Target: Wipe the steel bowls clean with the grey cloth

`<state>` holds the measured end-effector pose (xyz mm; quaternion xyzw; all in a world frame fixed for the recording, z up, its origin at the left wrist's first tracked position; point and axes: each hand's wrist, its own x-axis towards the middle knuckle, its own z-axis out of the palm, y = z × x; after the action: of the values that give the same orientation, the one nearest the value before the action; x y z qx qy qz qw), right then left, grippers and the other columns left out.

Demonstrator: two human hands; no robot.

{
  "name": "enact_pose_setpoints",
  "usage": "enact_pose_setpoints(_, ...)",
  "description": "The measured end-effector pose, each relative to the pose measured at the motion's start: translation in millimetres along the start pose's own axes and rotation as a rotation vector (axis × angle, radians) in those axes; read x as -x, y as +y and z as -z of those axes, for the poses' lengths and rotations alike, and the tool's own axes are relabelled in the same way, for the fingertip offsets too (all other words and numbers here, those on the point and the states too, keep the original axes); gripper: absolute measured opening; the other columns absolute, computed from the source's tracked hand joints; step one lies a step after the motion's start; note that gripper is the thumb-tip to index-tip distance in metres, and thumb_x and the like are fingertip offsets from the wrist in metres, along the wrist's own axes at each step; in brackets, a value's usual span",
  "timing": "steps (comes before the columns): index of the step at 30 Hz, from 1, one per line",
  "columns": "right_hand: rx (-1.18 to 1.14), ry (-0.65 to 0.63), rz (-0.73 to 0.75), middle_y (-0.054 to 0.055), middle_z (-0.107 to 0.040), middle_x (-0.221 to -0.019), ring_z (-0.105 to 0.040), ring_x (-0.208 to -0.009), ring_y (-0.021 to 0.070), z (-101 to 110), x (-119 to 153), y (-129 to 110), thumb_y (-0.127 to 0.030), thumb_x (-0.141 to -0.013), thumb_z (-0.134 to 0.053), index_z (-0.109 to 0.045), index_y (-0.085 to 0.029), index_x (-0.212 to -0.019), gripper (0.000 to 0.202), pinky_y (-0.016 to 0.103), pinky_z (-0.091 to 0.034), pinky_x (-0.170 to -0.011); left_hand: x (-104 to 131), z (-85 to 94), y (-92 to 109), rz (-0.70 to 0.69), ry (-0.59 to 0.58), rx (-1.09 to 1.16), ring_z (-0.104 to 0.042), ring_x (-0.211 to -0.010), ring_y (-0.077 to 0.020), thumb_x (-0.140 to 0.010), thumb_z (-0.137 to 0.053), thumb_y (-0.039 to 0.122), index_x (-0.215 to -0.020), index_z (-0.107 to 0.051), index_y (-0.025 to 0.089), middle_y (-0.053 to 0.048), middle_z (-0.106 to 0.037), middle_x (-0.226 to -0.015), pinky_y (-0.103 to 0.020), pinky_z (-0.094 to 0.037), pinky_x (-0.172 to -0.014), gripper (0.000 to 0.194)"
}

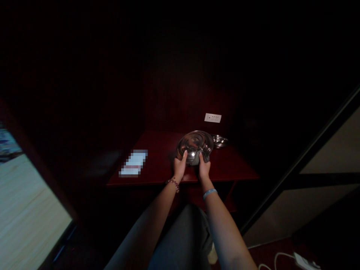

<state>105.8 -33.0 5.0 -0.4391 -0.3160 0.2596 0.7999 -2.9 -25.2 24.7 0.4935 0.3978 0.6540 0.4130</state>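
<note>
Both my hands grip a shiny stainless steel bowl (pixel 194 141) above the dark red shelf (pixel 160 170). My left hand (pixel 179 167) is closed on its near left rim, thumb on top. On the near right side, my right hand (pixel 204 165) holds the same bowl with the thumb up. The fingers of both hands are mostly hidden beneath it. Some grey, crumpled-looking material shows by my right thumb; whether it is cloth or a reflection I cannot tell. Just behind the bowl to the right sits another round steel dish (pixel 219 141), partly covered from view.
A blurred white sheet (pixel 133 163) lies at the shelf's left. On the dark back wall is a white power socket (pixel 213 118). Dark side panels flank the shelf. A white power strip (pixel 305 261) with a cable lies on the floor at lower right.
</note>
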Motion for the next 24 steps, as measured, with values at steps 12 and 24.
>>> enact_pose_setpoints(12,-0.115,-0.055,-0.043,0.012,-0.069,-0.123,-0.068,-0.108,0.0220,-1,3,-8,-0.046,-0.077,-0.069,-0.065,-0.013,-0.122,0.056,0.035,-0.055,-0.092,-1,-10.7,-16,-0.081,-0.203,0.013,-0.065,-0.115,-0.0194,-0.086,-0.062,0.029,-0.107,-0.072,0.015,-0.010,-0.074,-0.114,-0.031,-0.045,-0.105,0.027)
enact_pose_setpoints(24,-0.089,-0.084,-0.047,0.011,-0.072,-0.118,-0.067,-0.108,0.0230,-3,1,-2,-0.043,-0.074,-0.074,-0.070,-0.012,-0.115,0.051,0.038,-0.052,-0.098,-6,0.4,-6,-0.045,0.165,-0.062,-0.072,-0.082,-0.0250,-0.090,-0.050,0.051,-0.090,-0.074,0.008,-0.015,-0.075,-0.086,-0.033,-0.056,-0.074,0.049)
